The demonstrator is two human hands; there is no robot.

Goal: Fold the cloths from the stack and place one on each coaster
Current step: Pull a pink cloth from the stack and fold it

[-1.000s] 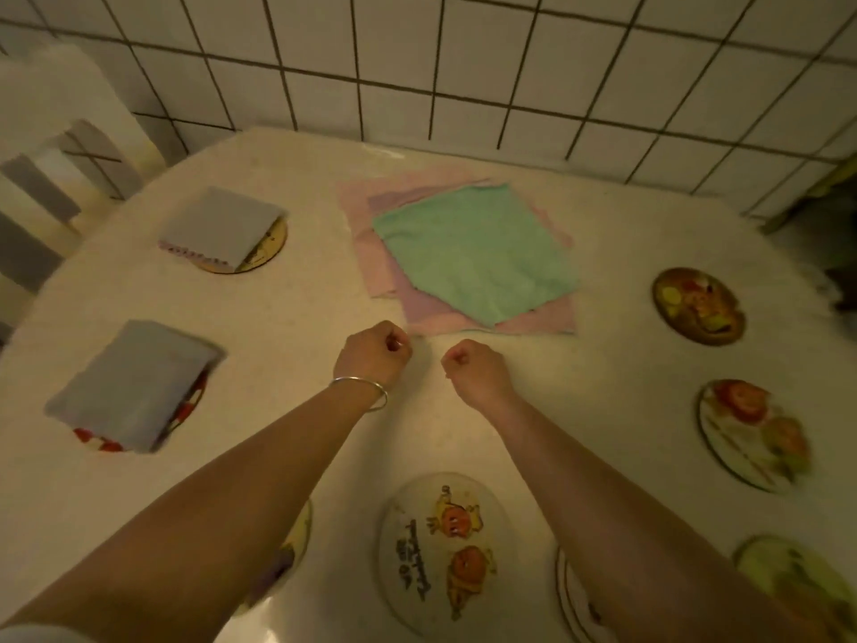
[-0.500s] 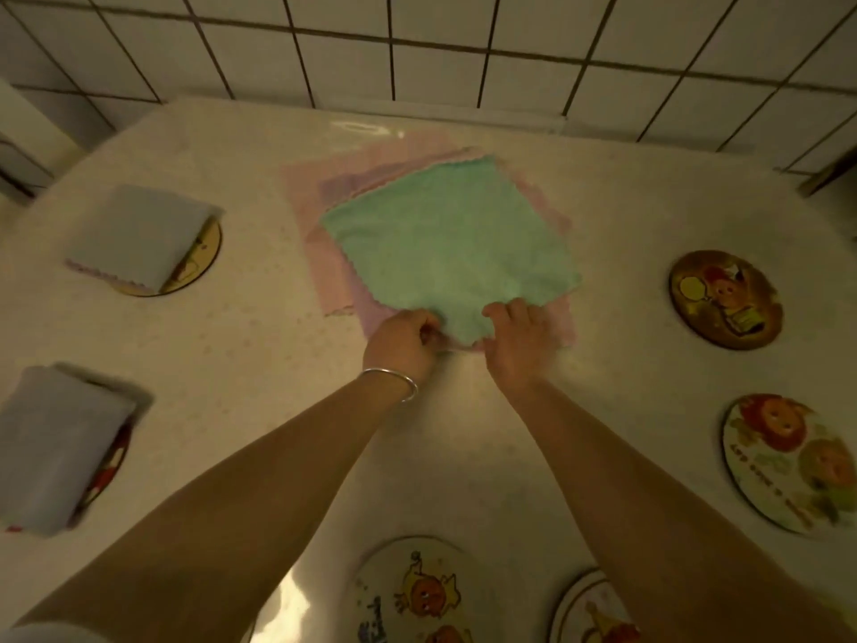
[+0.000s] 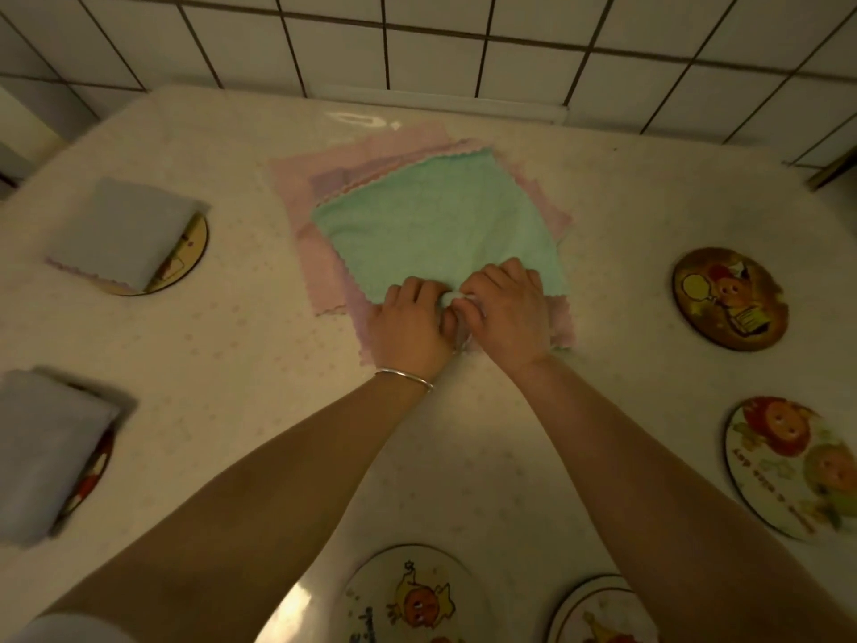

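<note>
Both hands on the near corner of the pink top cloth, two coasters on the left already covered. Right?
Not quite: the head view shows the top cloth is green, with pink ones under it. Left hand and right hand grip its near corner; two left coasters are covered.

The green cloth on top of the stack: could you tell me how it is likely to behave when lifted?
The green cloth probably droops limply: it bunches where both hands pinch its near corner. It looks thin and light, likely sliding off the pink cloths easily.
</note>
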